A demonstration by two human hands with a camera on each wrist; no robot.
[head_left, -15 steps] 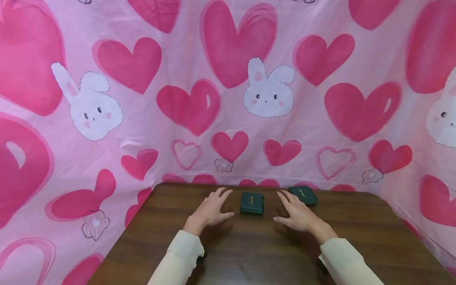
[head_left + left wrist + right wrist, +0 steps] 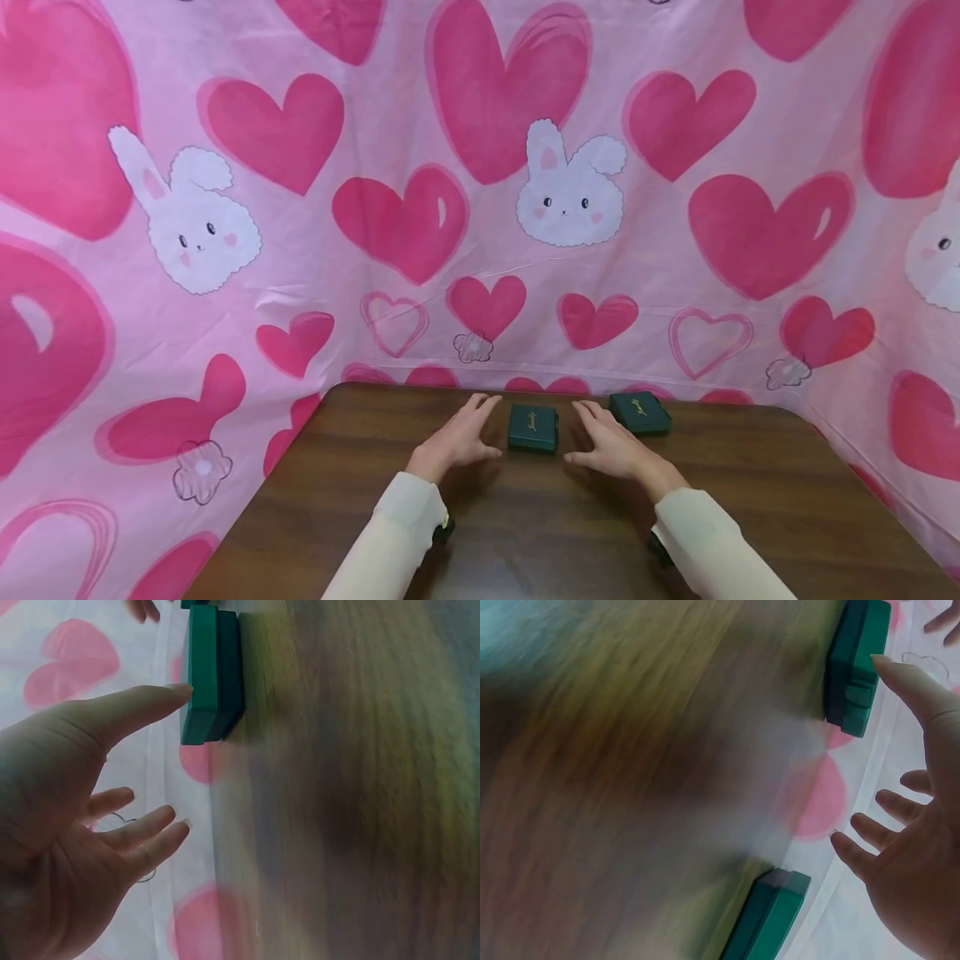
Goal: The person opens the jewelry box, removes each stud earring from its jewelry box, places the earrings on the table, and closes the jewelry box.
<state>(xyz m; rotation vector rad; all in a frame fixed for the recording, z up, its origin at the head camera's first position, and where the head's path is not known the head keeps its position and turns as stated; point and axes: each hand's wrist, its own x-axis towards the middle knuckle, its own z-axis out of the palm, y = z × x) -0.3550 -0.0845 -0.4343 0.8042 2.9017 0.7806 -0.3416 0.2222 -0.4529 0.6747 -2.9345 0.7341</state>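
A pink heart-and-rabbit cloth (image 2: 480, 200) hangs at twelve o'clock behind a brown table (image 2: 540, 533). The person's left hand (image 2: 454, 442) and right hand (image 2: 617, 447) are empty, fingers spread. A second green box (image 2: 641, 413) sits just past the right hand, toward one o'clock. The nearer box (image 2: 532, 428), closed, dark green and gold-lettered, lies between the hands: three o'clock from the left, nine from the right.

From the head, farthest back, we look forward and down across the table (image 2: 517, 542) to the cloth (image 2: 360, 125). At each wrist we look low and close past left hand (image 2: 453, 439) or right hand (image 2: 611, 446), turned sideways. All three share the middle box (image 2: 533, 428); head and right wrist also share the right box (image 2: 640, 413).
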